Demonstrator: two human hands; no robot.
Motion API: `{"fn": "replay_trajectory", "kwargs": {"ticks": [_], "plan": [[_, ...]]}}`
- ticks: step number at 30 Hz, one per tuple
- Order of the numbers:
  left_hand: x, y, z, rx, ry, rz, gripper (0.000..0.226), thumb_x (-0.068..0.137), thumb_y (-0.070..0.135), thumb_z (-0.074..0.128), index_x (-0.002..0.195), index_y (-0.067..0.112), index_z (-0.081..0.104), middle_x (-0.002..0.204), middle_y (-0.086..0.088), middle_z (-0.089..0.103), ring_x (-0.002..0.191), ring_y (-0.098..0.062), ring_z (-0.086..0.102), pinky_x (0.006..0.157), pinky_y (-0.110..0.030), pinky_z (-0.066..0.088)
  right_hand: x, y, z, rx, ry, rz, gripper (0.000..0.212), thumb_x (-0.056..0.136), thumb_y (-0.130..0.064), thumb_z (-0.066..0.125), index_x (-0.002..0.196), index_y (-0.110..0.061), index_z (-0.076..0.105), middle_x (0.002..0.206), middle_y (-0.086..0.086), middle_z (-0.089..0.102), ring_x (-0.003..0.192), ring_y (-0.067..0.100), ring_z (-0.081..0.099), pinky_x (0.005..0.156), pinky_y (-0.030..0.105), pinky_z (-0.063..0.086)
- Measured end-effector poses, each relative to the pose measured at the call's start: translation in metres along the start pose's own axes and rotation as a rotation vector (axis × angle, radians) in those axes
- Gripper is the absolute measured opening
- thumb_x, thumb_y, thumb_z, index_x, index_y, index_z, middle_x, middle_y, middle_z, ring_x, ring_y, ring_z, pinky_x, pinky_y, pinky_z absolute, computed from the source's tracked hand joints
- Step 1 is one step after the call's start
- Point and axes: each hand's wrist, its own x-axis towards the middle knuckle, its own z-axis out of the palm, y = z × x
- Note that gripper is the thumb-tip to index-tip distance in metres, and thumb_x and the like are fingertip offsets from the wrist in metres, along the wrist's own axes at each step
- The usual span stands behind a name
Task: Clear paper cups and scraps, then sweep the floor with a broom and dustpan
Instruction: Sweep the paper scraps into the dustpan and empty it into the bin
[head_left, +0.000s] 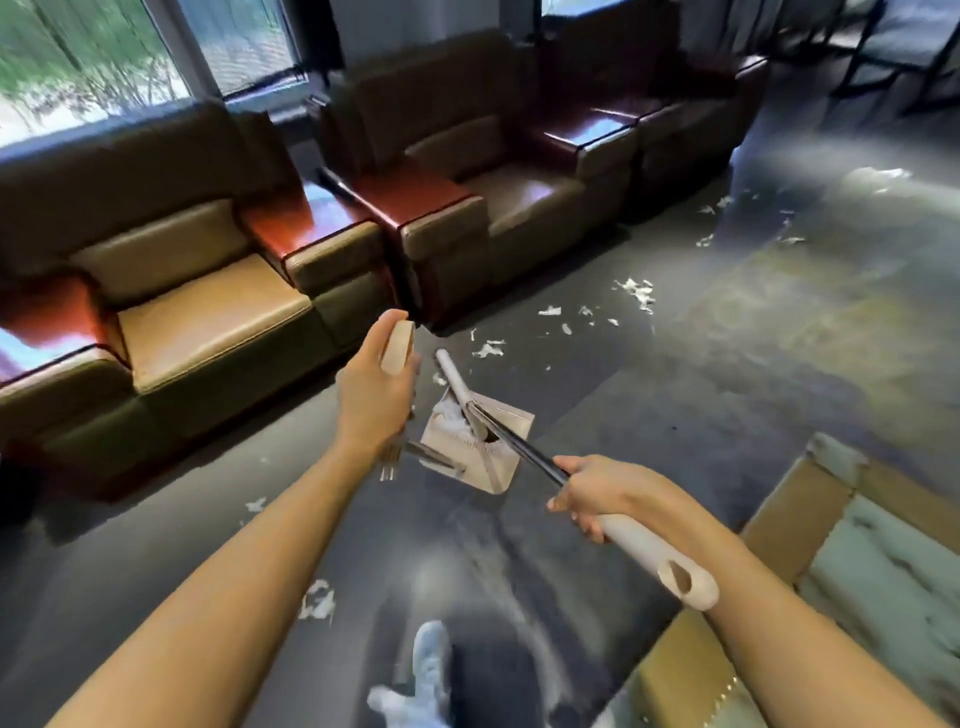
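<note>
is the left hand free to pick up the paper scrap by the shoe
Probably not: the left hand grips the dustpan handle, and the paper scrap lies low on the floor.

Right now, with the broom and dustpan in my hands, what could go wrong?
1. The dustpan already holds scraps; tipping it on the way to the box could spill them back on the floor.
2. The broom lies across the dustpan and might knock scraps out.
3. Loose scraps lie near your shoe; a step could scatter them.
</note>
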Motion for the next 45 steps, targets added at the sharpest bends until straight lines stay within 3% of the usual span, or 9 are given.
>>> {"fn": "replay_trajectory", "kwargs": {"ticks": [4, 9, 15, 20, 27, 31, 35, 41, 45], "plan": [[0.13, -0.021, 0.069, -0.037, -0.104, 0.069, 0.048, 0.093, 0.021, 0.06, 0.123, 0.055, 0.042, 0.099, 0.01, 0.06, 0.067, -0.009, 0.064, 0.048, -0.018, 0.051, 0.082, -0.063, -0.055, 0.096, 0.074, -0.013, 0.044, 0.092, 0.0, 0.05, 0.131, -0.019, 0.047, 0.042, -0.001, 0.036, 0.033, 0.006, 0.034, 0.036, 0.014, 0.032], [0.273, -0.003, 0.158, -0.057, -0.274, 0.116, 0.048, 0.093, 0.023, 0.06, 0.127, 0.053, 0.043, 0.11, 0.007, 0.059, 0.095, -0.022, 0.065, 0.083, -0.047, 0.057, 0.146, -0.131, -0.139, 0.22, 0.225, -0.01, 0.054, 0.093, 0.001, 0.05, 0.143, -0.018, 0.038, 0.042, 0.0, 0.038, 0.028, 0.005, 0.034, 0.034, 0.013, 0.031], [0.431, 0.025, 0.288, -0.163, -0.372, 0.175, 0.046, 0.094, 0.021, 0.06, 0.127, 0.05, 0.045, 0.119, -0.001, 0.057, 0.078, -0.016, 0.065, 0.052, -0.027, 0.057, 0.225, -0.194, -0.267, 0.452, 0.322, 0.007, 0.056, 0.094, 0.003, 0.048, 0.14, -0.026, 0.038, 0.036, -0.002, 0.034, 0.026, 0.005, 0.032, 0.031, 0.011, 0.029], [0.549, 0.063, 0.433, -0.232, -0.425, 0.178, 0.046, 0.095, 0.02, 0.058, 0.134, 0.041, 0.045, 0.125, -0.002, 0.056, 0.081, -0.02, 0.065, 0.05, -0.024, 0.055, 0.301, -0.241, -0.418, 0.44, 0.392, -0.008, 0.039, 0.092, 0.005, 0.048, 0.123, -0.018, 0.05, 0.042, 0.0, 0.035, 0.028, 0.005, 0.033, 0.031, 0.013, 0.031], [0.698, 0.141, 0.6, -0.285, -0.484, 0.169, 0.05, 0.094, 0.017, 0.059, 0.139, 0.032, 0.044, 0.128, -0.008, 0.057, 0.11, -0.039, 0.06, 0.089, -0.055, 0.052, 0.367, -0.31, -0.63, 0.423, 0.436, 0.021, 0.032, 0.093, 0.001, 0.047, 0.117, -0.02, 0.051, 0.038, -0.004, 0.039, 0.032, 0.006, 0.035, 0.034, 0.014, 0.033], [0.78, 0.173, 0.719, -0.281, -0.514, 0.244, 0.047, 0.095, 0.017, 0.057, 0.138, 0.032, 0.045, 0.124, -0.017, 0.059, 0.107, -0.042, 0.06, 0.074, -0.043, 0.059, 0.418, -0.335, -0.754, 0.437, 0.452, 0.02, 0.029, 0.093, 0.0, 0.05, 0.104, -0.026, 0.048, 0.04, -0.003, 0.041, 0.033, 0.006, 0.037, 0.036, 0.015, 0.035], [0.872, 0.194, 0.846, -0.24, -0.543, 0.305, 0.041, 0.095, 0.016, 0.057, 0.131, 0.033, 0.049, 0.114, -0.023, 0.062, 0.096, -0.044, 0.063, 0.06, -0.03, 0.054, 0.486, -0.363, -0.884, 0.483, 0.477, 0.037, 0.033, 0.092, 0.001, 0.049, 0.114, -0.023, 0.054, 0.042, -0.004, 0.042, 0.035, 0.006, 0.036, 0.035, 0.016, 0.034], [0.991, 0.269, 1.017, -0.206, -0.651, 0.347, 0.043, 0.092, 0.013, 0.058, 0.131, 0.03, 0.05, 0.118, -0.017, 0.061, 0.102, -0.044, 0.061, 0.085, -0.058, 0.053, 0.55, -0.403, -1.062, 0.593, 0.509, 0.028, 0.041, 0.094, 0.004, 0.043, 0.127, -0.02, 0.047, 0.055, 0.002, 0.037, 0.03, 0.003, 0.033, 0.032, 0.012, 0.029], [1.058, 0.308, 1.132, -0.209, -0.68, 0.408, 0.044, 0.094, 0.016, 0.056, 0.135, 0.031, 0.046, 0.119, -0.018, 0.06, 0.09, -0.036, 0.064, 0.066, -0.034, 0.057, 0.588, -0.416, -1.182, 0.679, 0.576, 0.026, 0.061, 0.093, 0.004, 0.046, 0.147, -0.023, 0.033, 0.064, 0.002, 0.04, 0.03, 0.002, 0.035, 0.032, 0.011, 0.03]]}}
